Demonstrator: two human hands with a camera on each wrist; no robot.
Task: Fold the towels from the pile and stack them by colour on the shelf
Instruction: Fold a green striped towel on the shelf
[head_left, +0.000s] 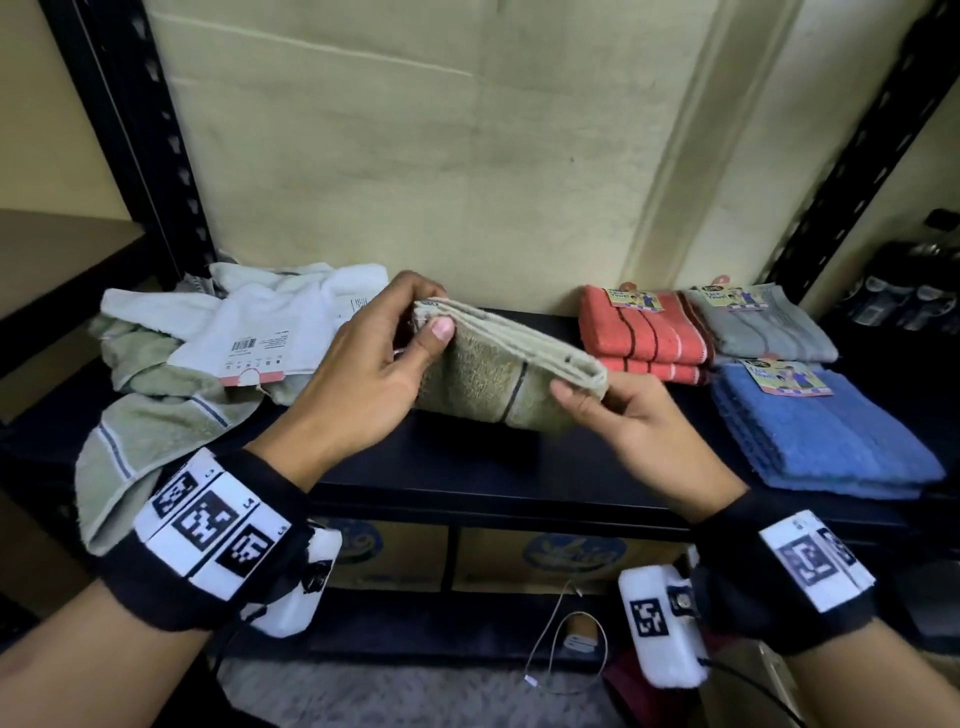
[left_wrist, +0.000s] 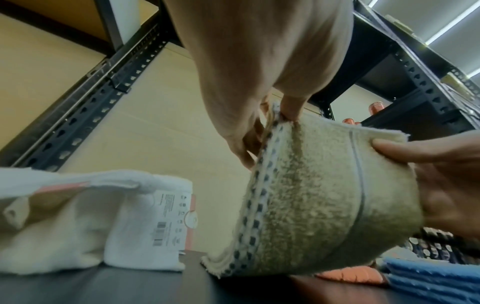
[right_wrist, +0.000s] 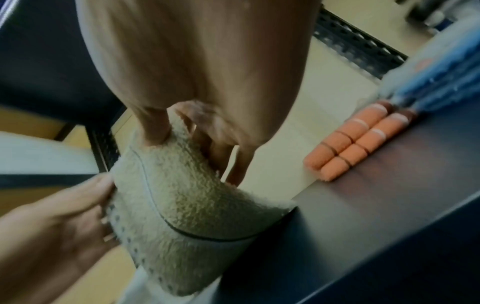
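A folded olive-green towel (head_left: 488, 376) with a dark stripe hangs just above the black shelf (head_left: 467, 467), held by its top edge. My left hand (head_left: 415, 325) pinches its left corner between thumb and fingers; my right hand (head_left: 582, 395) pinches the right corner. The left wrist view shows the green towel (left_wrist: 311, 205) with its dotted border and my left hand (left_wrist: 275, 115) at the top edge. The right wrist view shows my right hand (right_wrist: 171, 131) gripping the green towel (right_wrist: 187, 205). An unfolded pile (head_left: 208, 343) of white and green towels lies at the shelf's left.
Folded stacks sit on the right of the shelf: orange striped towels (head_left: 644, 332), grey towels (head_left: 763, 327) and blue towels (head_left: 815, 431), with paper labels on top. Black slotted uprights (head_left: 150, 135) frame the shelf. Cardboard boxes (head_left: 561, 561) stand on the level below.
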